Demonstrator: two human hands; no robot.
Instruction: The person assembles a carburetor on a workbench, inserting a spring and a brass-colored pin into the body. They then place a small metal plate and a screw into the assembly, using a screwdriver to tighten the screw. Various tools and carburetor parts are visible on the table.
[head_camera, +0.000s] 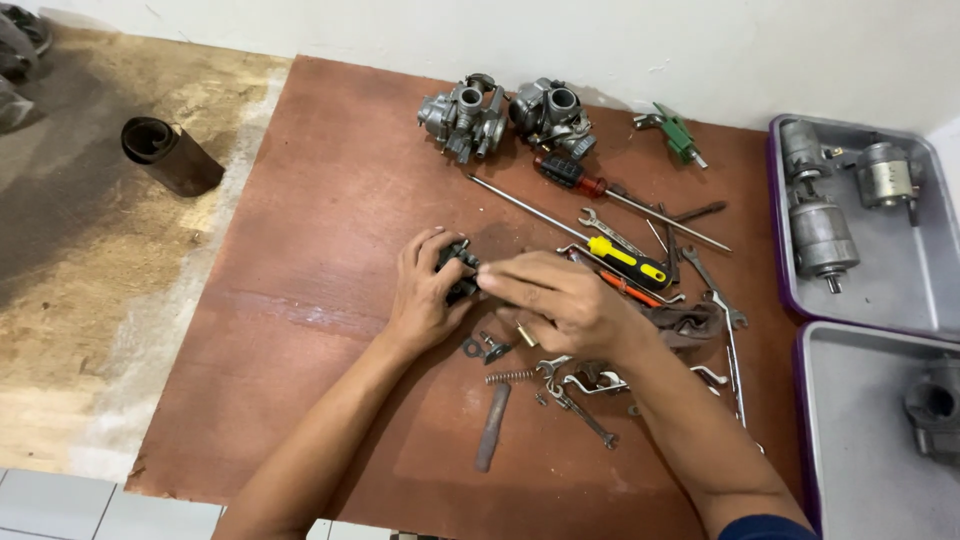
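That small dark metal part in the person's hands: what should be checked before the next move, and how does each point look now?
1. Left hand has a firm hold on the small dark metal part: ok, its fingers wrap around it.
2. Right hand reaches the part: ok, its fingertips touch the part's right side.
3. Part held above the brown board: ok.
4. Loose bits underneath, the spring and the small bracket, lie apart from the hands: ok.
5. Yellow-handled screwdriver within reach: ok, just beyond the right hand.
6. Whether anything sits between the right fingertips: cannot tell, hidden.
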